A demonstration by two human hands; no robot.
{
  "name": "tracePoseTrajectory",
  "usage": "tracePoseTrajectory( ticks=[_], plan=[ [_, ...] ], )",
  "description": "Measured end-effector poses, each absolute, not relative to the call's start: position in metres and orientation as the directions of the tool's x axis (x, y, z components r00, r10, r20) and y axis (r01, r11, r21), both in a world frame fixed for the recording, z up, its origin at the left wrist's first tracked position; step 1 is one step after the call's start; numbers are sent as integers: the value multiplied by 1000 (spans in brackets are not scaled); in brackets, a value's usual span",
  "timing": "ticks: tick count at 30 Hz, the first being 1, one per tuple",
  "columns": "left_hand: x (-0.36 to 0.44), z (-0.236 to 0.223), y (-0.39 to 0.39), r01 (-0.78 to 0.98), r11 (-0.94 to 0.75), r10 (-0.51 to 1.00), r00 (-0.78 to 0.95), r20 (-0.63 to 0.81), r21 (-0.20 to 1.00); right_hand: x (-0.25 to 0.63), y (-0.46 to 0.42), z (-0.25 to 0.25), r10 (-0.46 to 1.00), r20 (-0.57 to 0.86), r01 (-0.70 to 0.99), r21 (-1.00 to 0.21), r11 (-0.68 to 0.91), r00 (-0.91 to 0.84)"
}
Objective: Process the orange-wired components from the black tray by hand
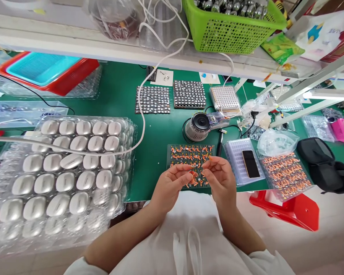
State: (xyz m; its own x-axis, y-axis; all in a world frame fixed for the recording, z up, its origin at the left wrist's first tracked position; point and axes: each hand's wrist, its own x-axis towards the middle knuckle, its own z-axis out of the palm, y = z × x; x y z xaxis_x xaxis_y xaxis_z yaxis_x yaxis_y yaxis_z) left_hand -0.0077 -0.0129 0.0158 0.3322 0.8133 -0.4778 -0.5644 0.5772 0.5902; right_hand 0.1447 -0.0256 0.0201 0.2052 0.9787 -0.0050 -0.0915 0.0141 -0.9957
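Note:
My left hand [169,187] is closed in a pinch above the front edge of a dark tray [169,157]. A small orange part [193,174] shows at its fingertips, though its outline blends with the similar parts below. Opposite it, my right hand [221,182] also pinches, its fingertips a short gap from the left ones. Whatever the right fingers hold is too small to make out. Several rows of orange flexible pieces [186,156] with small metal bits lie in the tray, partly covered by both hands.
Stacked clear trays of silvery rounded cases [57,205] fill the left side. Behind the dark tray stand a round grey device [197,133] and a small hammer [220,142]. A phone [250,164] lies on trays at right. A white cable [145,110] hangs across the view.

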Motion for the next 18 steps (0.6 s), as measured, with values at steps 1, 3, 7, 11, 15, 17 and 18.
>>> tracePoseTrajectory(
  ticks=[1,3,7,11,15,17,18],
  plan=[
    [-7,16,-13,-561,575,814,323,-482,595,145,-26,22,978,-17,-94,-996,3,206],
    [-7,15,-12,-550,571,817,304,-491,610,145,-26,25,979,-53,-116,-993,-31,197],
    [-7,13,-11,-527,565,822,291,-490,634,147,-26,25,987,-126,-211,-972,-103,100],
    [-7,11,-11,-508,564,824,294,-484,651,146,-24,20,984,-176,-257,-951,-173,-12],
    [-7,9,-12,-484,549,835,286,-470,681,143,-20,16,978,-205,-250,-946,-206,-27],
    [-7,9,-12,-479,542,840,277,-467,691,141,-19,15,976,-219,-237,-947,-216,-16],
    [-7,9,-13,-477,540,841,272,-468,693,140,-18,15,974,-224,-227,-949,-221,-9]
  ],
)
